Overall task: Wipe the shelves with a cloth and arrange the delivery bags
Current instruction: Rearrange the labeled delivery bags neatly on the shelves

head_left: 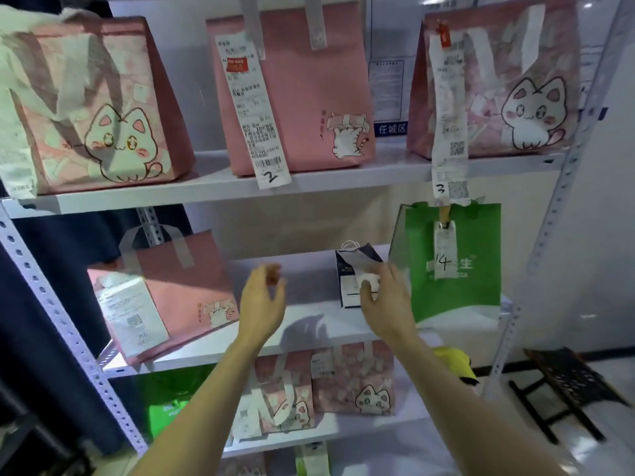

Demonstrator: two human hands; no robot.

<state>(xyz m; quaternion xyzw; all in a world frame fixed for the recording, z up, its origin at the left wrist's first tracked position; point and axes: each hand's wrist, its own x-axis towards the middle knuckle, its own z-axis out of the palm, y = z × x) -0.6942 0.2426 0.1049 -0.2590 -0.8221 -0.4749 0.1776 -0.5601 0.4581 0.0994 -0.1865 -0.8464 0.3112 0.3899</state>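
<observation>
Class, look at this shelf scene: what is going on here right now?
A person stands at a metal shelf rack stocked with delivery bags. Their right hand is on the small dark paper bag on the middle shelf, fingers at its receipt, beside the green bag marked 14. Their left hand is raised and open in the gap between that small bag and a tilted pink bag. No cloth is in either hand.
</observation>
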